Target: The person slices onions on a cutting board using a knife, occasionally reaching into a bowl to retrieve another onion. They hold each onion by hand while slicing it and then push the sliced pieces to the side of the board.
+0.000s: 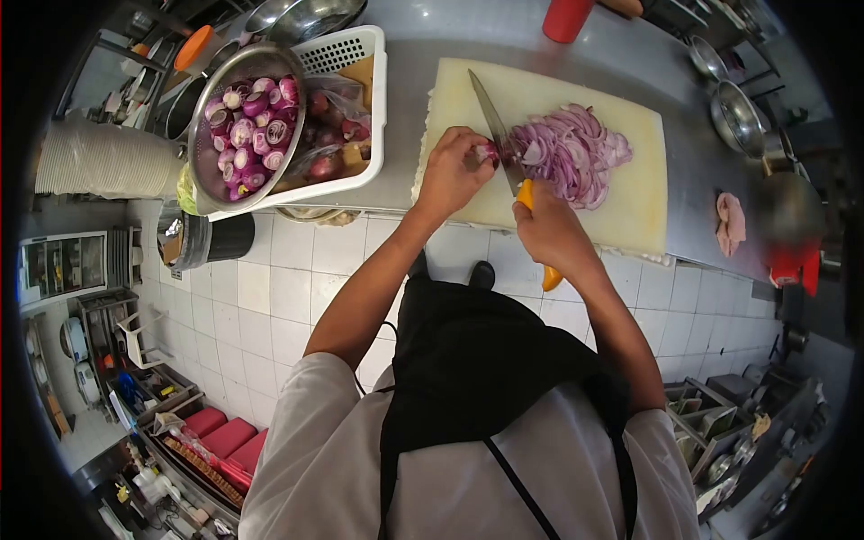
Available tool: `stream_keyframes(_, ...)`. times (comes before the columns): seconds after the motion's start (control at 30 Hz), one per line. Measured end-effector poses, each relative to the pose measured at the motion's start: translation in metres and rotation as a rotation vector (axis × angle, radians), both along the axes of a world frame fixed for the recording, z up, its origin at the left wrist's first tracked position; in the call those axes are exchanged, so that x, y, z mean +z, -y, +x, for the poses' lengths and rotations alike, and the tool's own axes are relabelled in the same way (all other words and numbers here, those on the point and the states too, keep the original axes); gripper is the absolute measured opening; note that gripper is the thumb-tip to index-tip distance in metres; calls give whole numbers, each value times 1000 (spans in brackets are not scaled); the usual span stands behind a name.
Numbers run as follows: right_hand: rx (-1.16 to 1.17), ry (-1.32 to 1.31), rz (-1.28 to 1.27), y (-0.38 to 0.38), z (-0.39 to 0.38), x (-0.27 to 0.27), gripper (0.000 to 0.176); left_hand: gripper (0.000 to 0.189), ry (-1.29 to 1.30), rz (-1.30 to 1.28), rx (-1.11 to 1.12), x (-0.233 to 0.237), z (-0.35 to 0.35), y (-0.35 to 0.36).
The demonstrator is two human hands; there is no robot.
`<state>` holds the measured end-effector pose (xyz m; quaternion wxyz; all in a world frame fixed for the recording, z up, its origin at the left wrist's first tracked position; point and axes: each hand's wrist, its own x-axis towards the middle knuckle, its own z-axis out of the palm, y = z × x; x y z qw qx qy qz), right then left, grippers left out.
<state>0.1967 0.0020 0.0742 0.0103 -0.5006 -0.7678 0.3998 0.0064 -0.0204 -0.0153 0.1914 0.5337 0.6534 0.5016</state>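
A knife with a yellow handle (550,277) is gripped in my right hand (551,229), its long blade (489,108) pointing away from me over the white cutting board (630,108). Just left of the blade, my left hand (456,171) has its fingers curled on a piece of red onion (487,153). Sliced red onion (576,155) lies in a loose heap to the right of the blade. My fingers partly cover the onion piece, so its full shape is hidden.
A metal colander (200,153) of peeled red onions (243,133) rests on a white plastic basket (379,117) holding bagged onions (326,166). A red cup (566,20) stands at the back. A pinkish cloth (730,223) lies at the right. Metal bowls (738,117) stand beyond.
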Motion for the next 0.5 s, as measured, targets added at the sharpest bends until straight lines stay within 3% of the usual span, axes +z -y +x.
stream_keyframes(0.07, 25, -56, 140, -4, -7, -31, 34, 31, 9, 2, -2, -2, 0, 1)
stream_keyframes(0.23, -12, -43, 42, -24, -21, -42, 34, 30, -4, 28, -15, 0, -1, 1)
stream_keyframes(0.37, -51, 49, -230, -21, -21, 38, 37, 29, 32, 39, -4, -1, 1, 3)
stream_keyframes(0.47, -59, 94, -259, -12, -20, 57, 38, 29, 31, 57, -7, 0, 0, 1)
stream_keyframes(0.5, -37, 71, -164, -12, -20, 43, 38, 29, 31, 58, -6, 0, 1, 2)
